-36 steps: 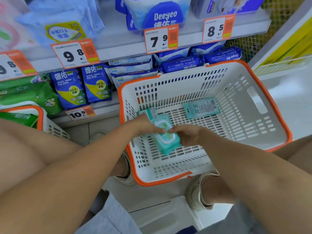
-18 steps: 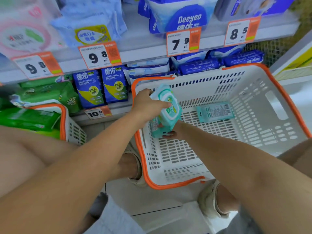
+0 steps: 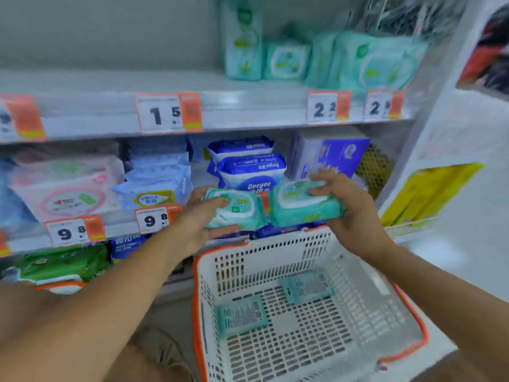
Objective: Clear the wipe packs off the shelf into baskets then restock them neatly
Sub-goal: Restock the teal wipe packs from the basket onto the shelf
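The whole view has swung upward since a second ago: then the head looked down into the white basket [image 3: 311, 252] and the lower shelves, now the upper shelf [image 3: 248, 111] with its row of teal wipe packs [image 3: 325, 59] fills the top of the frame. Both hands have risen out of the basket with it. A second ago they worked together on one pack low inside the basket; now each carries its own. The left hand [image 3: 198, 224] holds the left teal pack [image 3: 237, 210] with its thumb across the top and fingers under the bottom edge. The right hand [image 3: 355, 213] grips the right teal pack [image 3: 303, 202], fingers curled over the lid and palm cupping the outer end. The two packs sit side by side, nearly touching, above the basket's far rim and in front of the blue packs [image 3: 248, 166] on the middle shelf. Judging by this, restocking is under way and these two are probably headed for the upper shelf, where a bare stretch lies left of the teal row. Two flat teal packs [image 3: 241, 315] remain on the basket floor, so the job is not finished.

Motion blur smears nearly everything; labels and most price tags [image 3: 168, 113] are hard to read. The second basket [image 3: 62, 286] at the left is mostly hidden by the left forearm, and the fingertips under both packs are out of sight
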